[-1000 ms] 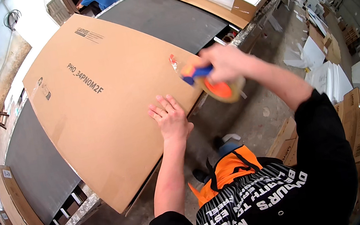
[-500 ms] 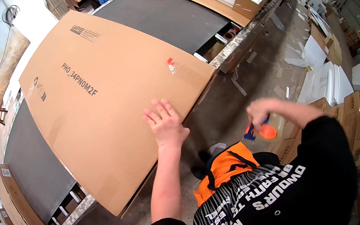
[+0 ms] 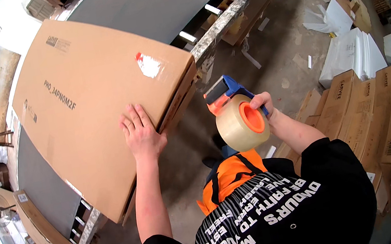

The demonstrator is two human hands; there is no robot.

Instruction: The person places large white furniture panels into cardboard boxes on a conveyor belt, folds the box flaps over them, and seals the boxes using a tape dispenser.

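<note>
A large flat cardboard box [image 3: 98,122] lies across the dark conveyor belt, its near right edge jutting past the frame. My left hand [image 3: 141,133] rests palm down on its top face near that edge, fingers stretched out. In my right hand [image 3: 265,106] is a tape dispenser [image 3: 231,88] with a blue and orange body, gripped by its blue handle. It carries a wide roll of clear tape [image 3: 234,125] on an orange hub. The dispenser hangs in the air, apart from the box. A shiny patch of clear tape [image 3: 149,65] with a red mark sits near the box's far right corner.
The grey conveyor belt [image 3: 141,5] runs on both sides of the box, with a metal rail [image 3: 230,17] and rollers along its edge. Stacked cartons [image 3: 357,106] stand at right. White wrapped panels [image 3: 354,56] and scraps lie on the floor. More boxes [image 3: 49,232] lean at left.
My right hand has brought the tape dispenser up and left, closer to the box. The left hand stays flat on the box. The view has shifted, and the box appears further left.
</note>
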